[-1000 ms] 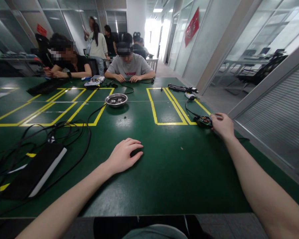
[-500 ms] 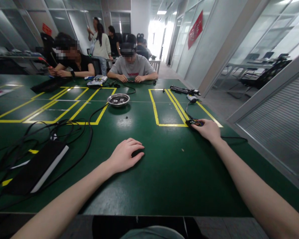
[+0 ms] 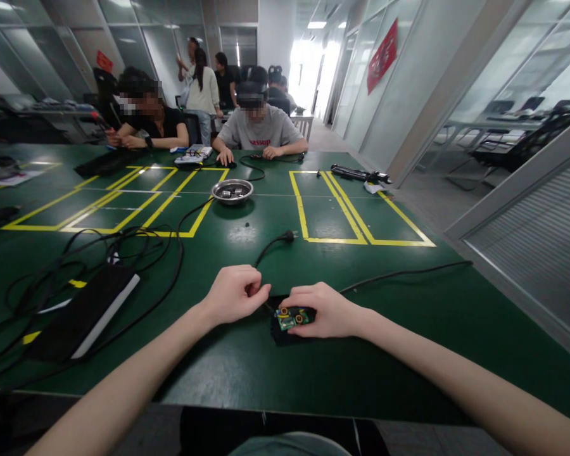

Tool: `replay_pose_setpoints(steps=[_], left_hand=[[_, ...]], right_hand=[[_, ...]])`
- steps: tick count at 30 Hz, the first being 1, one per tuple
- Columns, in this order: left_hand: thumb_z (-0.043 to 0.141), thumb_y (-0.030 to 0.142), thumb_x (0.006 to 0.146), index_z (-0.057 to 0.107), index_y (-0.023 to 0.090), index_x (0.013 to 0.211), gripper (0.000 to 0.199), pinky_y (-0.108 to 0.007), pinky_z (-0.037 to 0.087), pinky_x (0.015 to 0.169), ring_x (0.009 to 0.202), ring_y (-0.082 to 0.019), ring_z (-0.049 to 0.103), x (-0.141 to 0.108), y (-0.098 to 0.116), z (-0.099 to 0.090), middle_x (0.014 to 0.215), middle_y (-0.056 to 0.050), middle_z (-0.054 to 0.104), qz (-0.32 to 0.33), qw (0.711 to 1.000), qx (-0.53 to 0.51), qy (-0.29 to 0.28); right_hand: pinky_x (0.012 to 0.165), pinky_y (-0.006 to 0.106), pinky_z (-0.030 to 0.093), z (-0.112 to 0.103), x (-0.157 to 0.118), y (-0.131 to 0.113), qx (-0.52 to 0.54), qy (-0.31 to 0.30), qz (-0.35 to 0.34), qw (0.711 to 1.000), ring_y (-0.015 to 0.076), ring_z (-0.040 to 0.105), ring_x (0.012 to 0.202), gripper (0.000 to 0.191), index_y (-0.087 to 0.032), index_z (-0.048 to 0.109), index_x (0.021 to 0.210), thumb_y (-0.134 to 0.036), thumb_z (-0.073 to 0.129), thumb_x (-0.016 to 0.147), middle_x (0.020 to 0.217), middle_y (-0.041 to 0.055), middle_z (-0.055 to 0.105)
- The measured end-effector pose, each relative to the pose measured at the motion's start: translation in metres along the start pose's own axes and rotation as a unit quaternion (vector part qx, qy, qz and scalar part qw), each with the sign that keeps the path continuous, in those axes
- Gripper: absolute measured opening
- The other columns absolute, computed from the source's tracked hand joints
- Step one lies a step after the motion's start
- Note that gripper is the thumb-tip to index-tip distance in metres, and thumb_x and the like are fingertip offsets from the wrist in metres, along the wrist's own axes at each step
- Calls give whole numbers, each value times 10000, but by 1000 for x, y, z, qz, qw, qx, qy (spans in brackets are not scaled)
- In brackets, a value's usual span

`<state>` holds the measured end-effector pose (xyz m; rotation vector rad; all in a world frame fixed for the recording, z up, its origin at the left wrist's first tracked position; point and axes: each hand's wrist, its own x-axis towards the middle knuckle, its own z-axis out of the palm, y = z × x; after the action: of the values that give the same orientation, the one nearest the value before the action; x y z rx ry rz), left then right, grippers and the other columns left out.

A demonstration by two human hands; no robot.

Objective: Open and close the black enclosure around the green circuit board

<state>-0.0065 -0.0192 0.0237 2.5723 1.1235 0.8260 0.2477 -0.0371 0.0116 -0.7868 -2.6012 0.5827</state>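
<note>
In the head view, my right hand [image 3: 327,310] grips a small green circuit board [image 3: 287,320] with copper-coloured coils. A black casing or pad [image 3: 280,337] lies beneath the board on the table. Just left of it, my left hand [image 3: 237,292] is closed, thumb against curled fingers, on a black power cable [image 3: 261,254]. The cable comes out beyond the hand and ends in a plug [image 3: 289,236] lying on the table; the part inside the fingers is hidden. Another black cable [image 3: 408,272] runs from behind my right hand toward the right edge.
A metal bowl [image 3: 232,192] with metal parts stands ahead. Coiled cables and a long black box [image 3: 83,310] lie at left. Yellow tape [image 3: 399,243] marks the green table [image 3: 384,386]. A folded black tripod [image 3: 361,174] lies far right. Two people [image 3: 261,130] sit opposite.
My right hand has brought the board from the far right to the middle, near my left hand. My left fingers have curled in. The plug now lies ahead of my hands.
</note>
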Motion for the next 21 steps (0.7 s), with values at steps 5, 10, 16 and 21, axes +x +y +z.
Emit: replay_pose_setpoints(steps=[5,10,16,21], left_hand=[[564,299,933,396,195,529,450,-248,303,523,487,-100,417,2,2,-5,519,41,449,10,1000,4,15],[584,304,960,567,200,640,337,-281,404,597,627,-162,577,-9,11,-27,630,-4,606,24,994,102,-20],[591,358,976,692,230,921,172,-375,520,818,895,-259,684,-86,0,-82,922,-55,750,-117,955,229,151],[535,457,965,692,178,1212,404,-507,488,960,1174,-403,637,-136,-20,-112,1212,-178,723,-319,861,352,183]], right_hand=[[713,258,549,9,1,-9,-13,18,21,1000,175,733,797,296,-212,726,1096,-304,798,824,937,26,743],[738,313,597,12,-1,-8,-33,52,67,996,202,743,831,246,-214,710,1031,-321,782,821,1069,55,728],[802,382,646,12,-4,-5,-24,50,77,995,227,771,898,345,-221,699,1117,-354,792,813,1312,100,674],[878,358,639,13,-6,1,-1,73,42,996,234,768,1018,328,-237,701,1136,-318,789,831,1301,84,706]])
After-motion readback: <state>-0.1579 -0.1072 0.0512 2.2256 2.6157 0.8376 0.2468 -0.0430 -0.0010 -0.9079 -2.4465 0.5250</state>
